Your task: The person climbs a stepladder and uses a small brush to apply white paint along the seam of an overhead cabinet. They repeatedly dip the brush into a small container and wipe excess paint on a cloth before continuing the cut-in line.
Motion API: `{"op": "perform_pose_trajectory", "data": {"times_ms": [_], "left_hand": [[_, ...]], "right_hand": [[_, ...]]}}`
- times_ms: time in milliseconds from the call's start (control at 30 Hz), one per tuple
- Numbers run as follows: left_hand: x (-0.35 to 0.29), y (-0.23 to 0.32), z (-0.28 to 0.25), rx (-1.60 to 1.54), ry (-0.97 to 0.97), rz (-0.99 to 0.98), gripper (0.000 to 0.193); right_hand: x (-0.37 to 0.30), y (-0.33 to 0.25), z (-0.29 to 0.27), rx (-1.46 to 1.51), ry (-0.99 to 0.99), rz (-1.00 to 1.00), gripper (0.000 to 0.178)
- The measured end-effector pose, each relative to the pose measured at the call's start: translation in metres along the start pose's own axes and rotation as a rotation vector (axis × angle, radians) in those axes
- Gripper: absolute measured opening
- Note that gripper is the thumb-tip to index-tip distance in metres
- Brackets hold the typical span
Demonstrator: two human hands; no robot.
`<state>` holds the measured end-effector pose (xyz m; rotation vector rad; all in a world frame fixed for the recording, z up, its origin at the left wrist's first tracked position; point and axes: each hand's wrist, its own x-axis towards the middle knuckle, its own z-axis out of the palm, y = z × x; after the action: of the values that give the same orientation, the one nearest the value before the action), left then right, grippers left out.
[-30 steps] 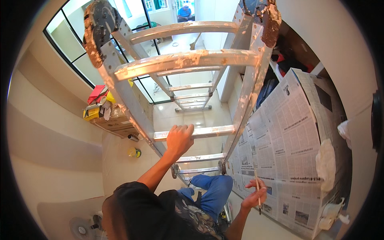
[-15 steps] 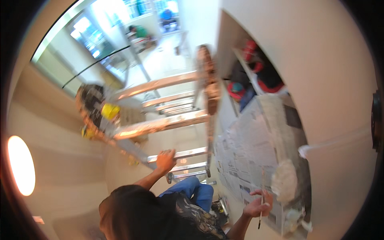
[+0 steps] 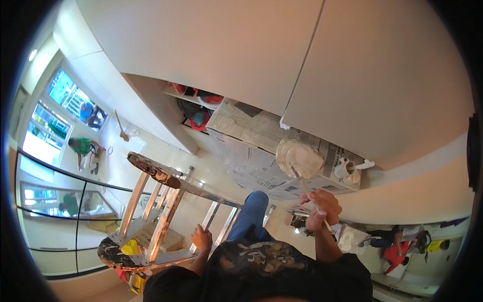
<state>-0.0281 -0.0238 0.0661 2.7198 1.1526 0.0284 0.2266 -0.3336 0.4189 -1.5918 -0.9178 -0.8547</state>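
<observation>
My right hand (image 3: 323,209) pinches a slim paintbrush (image 3: 316,204). Its far end reaches the near edge of a round container (image 3: 308,153) smeared with off-white paste; I cannot tell whether they touch. That container stands on a newspaper-covered ledge (image 3: 254,166). Lower down, my left hand (image 3: 202,238) is closed around a rung of an aluminium stepladder (image 3: 162,226) whose rails are spattered with paint. On the ledge, right of the container, is a white-smeared pot (image 3: 345,170) with a white-coated thing lying across it.
A large pale panel (image 3: 201,45) overhangs the ledge. Red and dark items (image 3: 199,120) fill an open recess on its left. Far left are two people, in green (image 3: 81,146) and blue (image 3: 89,113); more people (image 3: 397,254) are at right. A cardboard box (image 3: 161,235) stands behind the ladder.
My view has swung to the right, so the ladder now appears further left. My right hand has raised the paintbrush to the paste container. My left hand stays on the ladder.
</observation>
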Motion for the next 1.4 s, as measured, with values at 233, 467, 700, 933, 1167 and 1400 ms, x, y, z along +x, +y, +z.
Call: {"op": "perform_pose_trajectory", "data": {"times_ms": [233,467,700,933,1167,1400], "left_hand": [[0.014,-0.026,0.019,-0.014,-0.042,0.093,0.035],[0.025,-0.038,0.011,-0.089,-0.233,0.025,0.044],[0.065,-0.065,0.013,-0.163,-0.594,0.094,0.054],[0.084,-0.045,-0.075,-0.489,-0.603,0.379,0.062],[0.076,0.072,-0.204,-0.767,-0.854,0.578,0.044],[0.086,0.186,-0.246,-0.752,-0.861,0.913,0.039]], "right_hand": [[-0.004,-0.017,-0.034,-0.170,0.131,-0.048,0.053],[-0.087,-0.024,-0.070,-0.693,0.319,0.159,0.051],[-0.153,0.063,-0.106,-0.845,0.624,0.454,0.038],[-0.163,0.131,-0.135,-0.755,0.466,0.514,0.057],[-0.173,0.158,-0.148,-0.666,0.495,0.672,0.060],[-0.176,0.147,-0.139,-0.620,0.576,0.642,0.058]]}}
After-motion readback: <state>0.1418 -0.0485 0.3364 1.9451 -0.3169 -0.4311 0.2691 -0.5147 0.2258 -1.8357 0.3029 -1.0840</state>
